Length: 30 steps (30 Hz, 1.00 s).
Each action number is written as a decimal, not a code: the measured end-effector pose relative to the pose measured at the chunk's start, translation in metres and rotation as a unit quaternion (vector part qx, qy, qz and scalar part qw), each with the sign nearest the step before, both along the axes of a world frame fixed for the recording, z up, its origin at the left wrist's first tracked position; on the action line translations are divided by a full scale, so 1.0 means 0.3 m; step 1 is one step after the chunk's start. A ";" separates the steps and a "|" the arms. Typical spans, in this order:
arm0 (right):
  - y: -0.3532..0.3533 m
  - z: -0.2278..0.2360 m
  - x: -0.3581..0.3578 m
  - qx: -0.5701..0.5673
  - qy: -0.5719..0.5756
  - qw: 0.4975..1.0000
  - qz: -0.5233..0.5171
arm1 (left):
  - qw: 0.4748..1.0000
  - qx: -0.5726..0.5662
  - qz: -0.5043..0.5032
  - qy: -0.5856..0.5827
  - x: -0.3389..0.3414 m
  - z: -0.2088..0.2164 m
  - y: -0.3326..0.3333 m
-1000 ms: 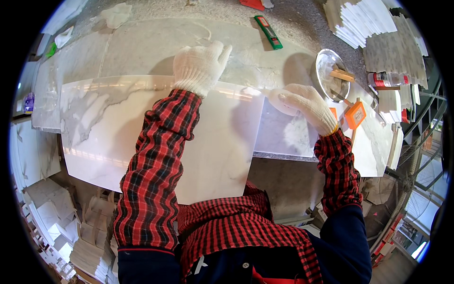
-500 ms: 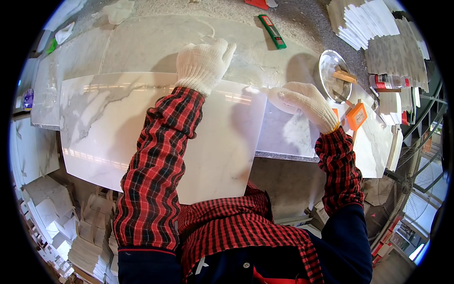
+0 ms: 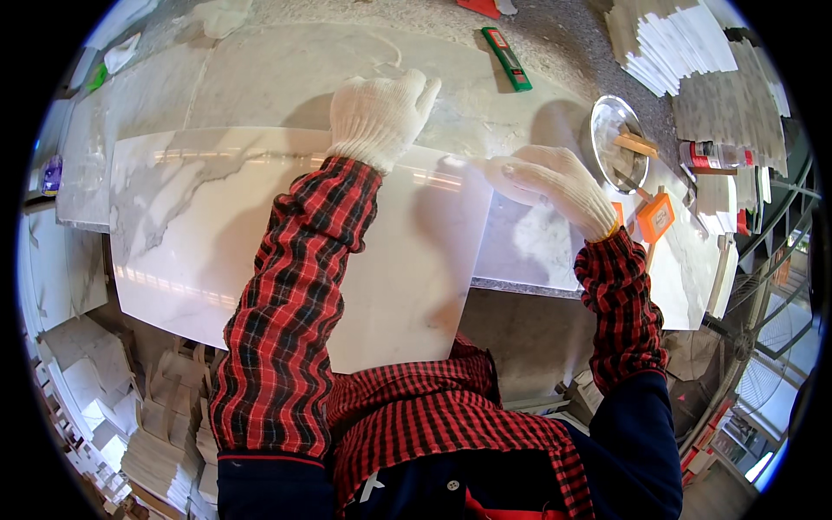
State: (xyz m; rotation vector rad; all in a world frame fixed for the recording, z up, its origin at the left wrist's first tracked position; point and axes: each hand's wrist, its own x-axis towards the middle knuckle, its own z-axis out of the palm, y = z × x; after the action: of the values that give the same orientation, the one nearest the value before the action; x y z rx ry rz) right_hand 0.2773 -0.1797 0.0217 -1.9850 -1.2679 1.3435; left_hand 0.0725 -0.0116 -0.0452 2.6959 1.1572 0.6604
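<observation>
head view: left hand (image 3: 381, 113) in a white glove lies flat, fingers spread, on the far edge of the marble tile (image 3: 199, 234); right hand (image 3: 550, 178) presses open-fingered at the tile's right corner; tile overhangs the worktable (image 3: 286, 78).

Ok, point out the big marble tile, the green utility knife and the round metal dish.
marble tile (image 3: 186, 225), head view, bare glossy face left of the sleeve
green utility knife (image 3: 506, 58), head view, middle of its body
round metal dish (image 3: 607, 130), head view, shiny left inner wall

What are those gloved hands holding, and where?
The big white marble tile: left hand presses on its far edge, right hand at its far right corner.
</observation>
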 end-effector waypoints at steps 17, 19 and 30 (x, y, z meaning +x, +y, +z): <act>0.384 -0.022 0.049 0.234 0.121 0.952 -0.155 | 0.998 -0.006 0.008 0.058 -0.010 0.041 -0.005; 0.519 -0.036 0.066 0.227 -0.108 0.968 -0.025 | 0.998 0.002 0.004 0.057 -0.016 0.034 0.001; 0.881 -0.220 0.034 0.211 -0.379 0.900 -0.045 | 0.995 0.087 -0.007 -0.045 -0.001 0.012 -0.010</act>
State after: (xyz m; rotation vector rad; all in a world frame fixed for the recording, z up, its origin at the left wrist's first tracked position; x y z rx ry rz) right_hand 0.2875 0.0846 -0.0442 -2.2548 -1.5769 0.1648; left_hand 0.0722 -0.0146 -0.0417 2.7790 1.1055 0.9117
